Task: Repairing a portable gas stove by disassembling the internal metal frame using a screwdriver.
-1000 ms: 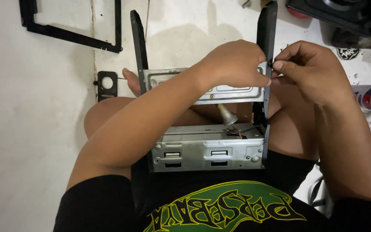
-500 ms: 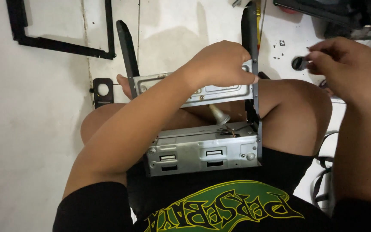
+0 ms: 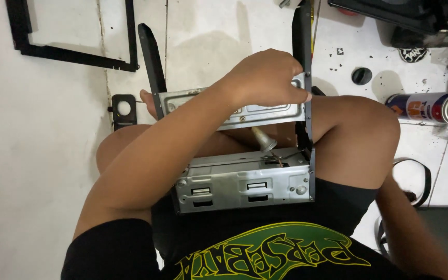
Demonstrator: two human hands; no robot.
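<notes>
head | left hand (image 3: 265,78) grips metal chassis (image 3: 245,179); spray can (image 3: 431,106) beside

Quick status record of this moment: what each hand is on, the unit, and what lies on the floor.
left hand: gripping far end of metal chassis
right hand: out of view
chassis: on the lap, black side brackets pointing away
floor right: spray can lying down, round black knob
floor left: black frame

Cylindrical spray can (image 3: 431,107) lying at right, blue, red and white label, silver end
</notes>
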